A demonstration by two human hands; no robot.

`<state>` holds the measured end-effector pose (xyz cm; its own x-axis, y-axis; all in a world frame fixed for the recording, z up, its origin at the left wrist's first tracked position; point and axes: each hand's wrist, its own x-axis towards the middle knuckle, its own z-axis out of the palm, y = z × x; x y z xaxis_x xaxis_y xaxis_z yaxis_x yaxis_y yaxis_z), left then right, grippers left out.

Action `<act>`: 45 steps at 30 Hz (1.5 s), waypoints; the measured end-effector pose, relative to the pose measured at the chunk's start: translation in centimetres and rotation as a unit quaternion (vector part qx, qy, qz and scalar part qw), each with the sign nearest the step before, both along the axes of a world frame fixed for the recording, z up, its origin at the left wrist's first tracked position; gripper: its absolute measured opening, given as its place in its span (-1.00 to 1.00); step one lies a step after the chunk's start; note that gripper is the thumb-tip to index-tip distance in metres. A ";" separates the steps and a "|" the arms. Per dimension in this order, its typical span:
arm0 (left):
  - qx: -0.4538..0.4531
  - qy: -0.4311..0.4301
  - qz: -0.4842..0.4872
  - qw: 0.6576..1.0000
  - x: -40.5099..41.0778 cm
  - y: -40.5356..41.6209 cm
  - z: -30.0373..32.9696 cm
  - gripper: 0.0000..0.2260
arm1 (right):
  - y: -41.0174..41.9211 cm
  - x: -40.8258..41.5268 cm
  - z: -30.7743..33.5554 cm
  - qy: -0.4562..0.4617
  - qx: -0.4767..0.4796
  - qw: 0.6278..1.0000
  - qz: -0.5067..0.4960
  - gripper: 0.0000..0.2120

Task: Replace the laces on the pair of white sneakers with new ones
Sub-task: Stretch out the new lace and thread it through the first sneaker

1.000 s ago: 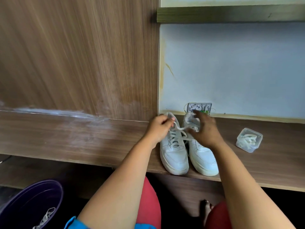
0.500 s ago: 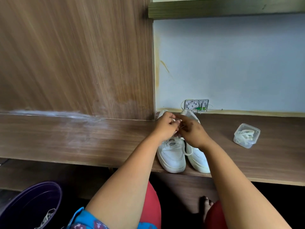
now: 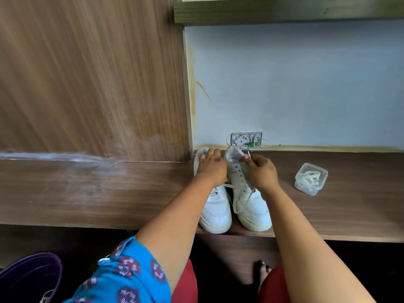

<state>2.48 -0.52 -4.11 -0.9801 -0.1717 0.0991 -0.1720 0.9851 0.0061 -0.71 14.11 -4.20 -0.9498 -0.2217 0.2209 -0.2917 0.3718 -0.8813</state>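
Note:
Two white sneakers stand side by side on the wooden shelf (image 3: 87, 193), toes toward me. My left hand (image 3: 211, 168) rests on top of the left sneaker (image 3: 216, 212), fingers over its collar. My right hand (image 3: 259, 169) pinches the tip of a white lace (image 3: 241, 202) above the right sneaker (image 3: 251, 206). That lace hangs loose across the right sneaker's tongue and several of its upper eyelets show bare. A clear plastic box of white laces (image 3: 310, 178) sits to the right of the shoes.
A wood panel (image 3: 94, 79) rises behind the shelf on the left, a pale wall (image 3: 295, 84) on the right with a small open wall box (image 3: 246, 139) just behind the shoes. A purple bucket (image 3: 28, 278) with a lace in it stands at the lower left, below the shelf.
Both hands were together over the left sneaker; my right hand has moved right and now pinches the lace tip above the right sneaker. The left hand stays on the left sneaker.

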 end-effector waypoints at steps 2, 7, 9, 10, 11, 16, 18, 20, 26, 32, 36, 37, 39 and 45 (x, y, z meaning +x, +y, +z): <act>0.151 0.009 0.033 0.988 -0.2 -0.6 0.5 -0.73 | -0.2 -0.1 0.2 0.009 0.018 1.000 -0.003 -0.70; 0.696 0.161 0.081 0.695 1.5 -2.5 4.8 -0.90 | -0.6 -0.4 -0.2 0.039 0.036 0.999 0.007 -0.69; 0.787 0.278 0.084 0.545 2.8 -4.3 7.3 -0.90 | -1.0 -0.4 -0.4 0.062 0.074 0.995 0.026 -0.70; 0.808 0.338 0.083 0.476 3.4 -5.5 8.2 -0.89 | -1.2 -0.2 -0.5 0.071 0.094 0.992 0.038 -0.71; 0.813 0.396 0.086 0.419 4.1 -7.0 9.0 -0.89 | -1.5 0.0 -0.7 0.079 0.106 0.990 0.049 -0.74; 0.668 0.584 0.240 0.393 7.3 -14.3 6.6 -0.88 | -3.2 1.6 -1.3 0.071 0.064 0.994 0.060 -0.91; 0.601 0.540 0.342 0.480 7.6 -15.6 4.0 -0.88 | -3.9 1.6 -1.6 0.083 0.078 0.991 0.065 -0.96; 0.595 0.391 0.354 0.606 7.3 -14.9 2.2 -0.83 | -4.4 1.6 -1.9 0.107 0.114 0.984 0.090 -0.94; 0.229 0.048 0.323 0.917 5.9 -9.3 2.3 -0.64 | -5.4 1.5 -2.3 0.137 0.188 0.969 0.084 -0.87; 0.123 0.106 0.036 0.986 3.1 -4.5 1.5 -0.80 | -5.9 1.8 -1.8 0.209 0.263 0.937 0.093 -0.80; 0.117 -0.004 0.069 0.991 1.6 -4.4 0.1 -0.67 | -6.3 2.0 -1.9 0.234 0.268 0.929 0.100 -0.73; 0.147 -0.015 0.081 0.986 1.4 -4.6 0.0 -0.66 | -6.4 2.1 -2.1 0.239 0.269 0.928 0.101 -0.70; 0.198 -0.014 0.095 0.975 1.1 -5.0 -0.2 -0.66 | -6.7 2.1 -2.3 0.233 0.262 0.932 0.096 -0.66; 0.284 0.103 0.065 0.951 1.9 -5.0 -0.5 -0.96 | -6.3 1.1 -2.5 0.183 0.259 0.947 0.057 -0.58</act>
<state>4.36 -5.49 -4.56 -0.9169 -0.3730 0.1420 -0.2290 0.7831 0.5782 0.37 7.82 -6.71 -0.7938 -0.4866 0.3647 -0.6067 0.6746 -0.4204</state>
